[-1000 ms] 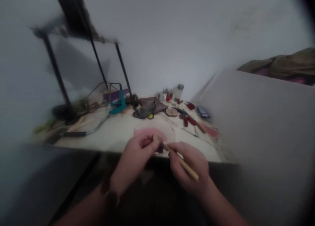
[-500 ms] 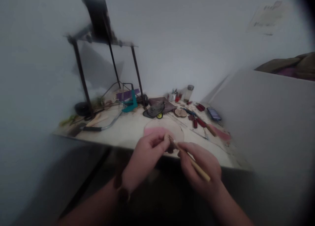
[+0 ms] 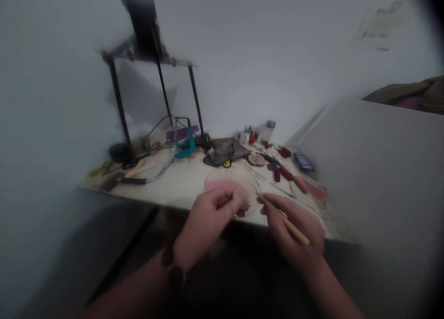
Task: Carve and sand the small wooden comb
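My right hand (image 3: 294, 228) moved clear of wooden piece (image 3: 243, 199), grip clenched on pointed tool (image 3: 286, 222), my left hand (image 3: 211, 210) grasping piece above bench (image 3: 180, 194)

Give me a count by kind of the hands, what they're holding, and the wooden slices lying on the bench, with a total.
Hands, left hand and right hand: 2
Small ridged wooden piece: 1
Slim wood-handled tool: 1
Round wooden slice: 1
Total: 5
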The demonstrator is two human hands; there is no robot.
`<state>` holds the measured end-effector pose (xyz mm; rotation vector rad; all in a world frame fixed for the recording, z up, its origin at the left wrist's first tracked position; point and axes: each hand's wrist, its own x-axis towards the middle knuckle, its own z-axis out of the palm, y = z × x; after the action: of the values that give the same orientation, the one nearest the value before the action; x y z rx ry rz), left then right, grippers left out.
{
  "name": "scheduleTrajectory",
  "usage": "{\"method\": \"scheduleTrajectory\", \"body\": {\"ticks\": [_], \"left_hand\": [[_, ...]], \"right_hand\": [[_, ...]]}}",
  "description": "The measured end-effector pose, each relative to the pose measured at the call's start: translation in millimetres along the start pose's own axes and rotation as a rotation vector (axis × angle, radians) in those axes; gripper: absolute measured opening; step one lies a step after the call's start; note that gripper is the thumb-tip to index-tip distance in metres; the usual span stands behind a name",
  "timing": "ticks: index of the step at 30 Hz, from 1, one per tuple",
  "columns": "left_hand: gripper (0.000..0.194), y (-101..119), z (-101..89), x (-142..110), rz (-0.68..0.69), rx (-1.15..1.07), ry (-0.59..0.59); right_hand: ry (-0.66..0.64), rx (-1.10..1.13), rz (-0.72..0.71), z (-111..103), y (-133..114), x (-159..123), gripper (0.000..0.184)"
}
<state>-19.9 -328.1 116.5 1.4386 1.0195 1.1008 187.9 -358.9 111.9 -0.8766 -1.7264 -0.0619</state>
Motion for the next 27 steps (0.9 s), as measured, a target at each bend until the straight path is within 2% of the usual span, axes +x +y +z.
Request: {"method": "scheduleTrajectory", "body": {"ticks": [2, 6, 11, 20, 27], "left_hand": [[0.017, 0, 0.0, 0, 0.019, -0.006, -0.005], [0.018, -3, -0.7, 2, 0.078, 0.013, 0.008], [0.020, -6, -1.7, 1, 0.089, 0.021, 0.009], [0.020, -3, -0.1, -2, 0.066, 0.018, 0.027], [0.022, -6, 0.3, -2, 0.067, 0.045, 0.047]], "right_hand": [[-0.005, 0.004, 0.005, -2, 0, 0, 0.026], [-0.090, 0.077, -0.089, 1, -5, -1, 0.029], [-0.133, 0.164, -0.125, 5, -8, 1, 0.035], [-0.138, 0.158, -0.135, 2, -14, 1, 0.040], [-0.123, 0.117, -0.197, 1, -8, 0, 0.046]]}}
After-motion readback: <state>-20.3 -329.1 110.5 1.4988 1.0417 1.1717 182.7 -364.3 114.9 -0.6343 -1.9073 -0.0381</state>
